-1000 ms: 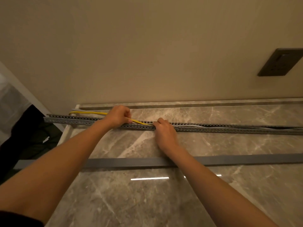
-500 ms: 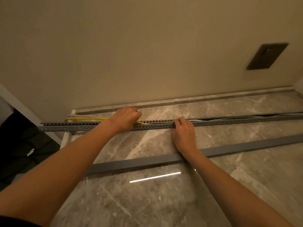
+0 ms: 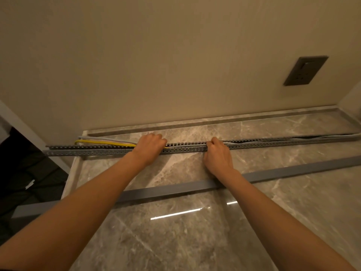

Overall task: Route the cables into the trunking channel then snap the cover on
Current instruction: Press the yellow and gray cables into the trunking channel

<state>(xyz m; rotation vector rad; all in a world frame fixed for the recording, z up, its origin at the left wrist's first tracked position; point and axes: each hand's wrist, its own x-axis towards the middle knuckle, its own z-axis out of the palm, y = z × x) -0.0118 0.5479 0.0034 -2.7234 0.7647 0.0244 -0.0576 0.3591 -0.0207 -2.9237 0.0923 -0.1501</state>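
A long grey slotted trunking channel (image 3: pixel 185 148) lies across the marble counter (image 3: pixel 175 241), near the wall. A yellow cable (image 3: pixel 101 142) and a pale grey cable (image 3: pixel 105 138) run along its far left part, partly outside it. My left hand (image 3: pixel 150 147) is closed on the yellow cable where it dips into the channel. Further right, my right hand (image 3: pixel 217 156) rests with its fingers curled over the channel's walls; cables emerge to its right. The flat grey cover (image 3: pixel 293 171) lies loose on the counter, closer to me, under both forearms.
A dark wall socket (image 3: pixel 305 70) sits on the beige wall at the upper right. The counter ends at the left, where the channel overhangs a dark drop (image 3: pixel 23 173). A raised stone lip (image 3: pixel 214 122) runs along the wall.
My right hand has slid to the right along the channel, away from my left hand. My left hand has stayed on the yellow cable. The view has shifted slightly.
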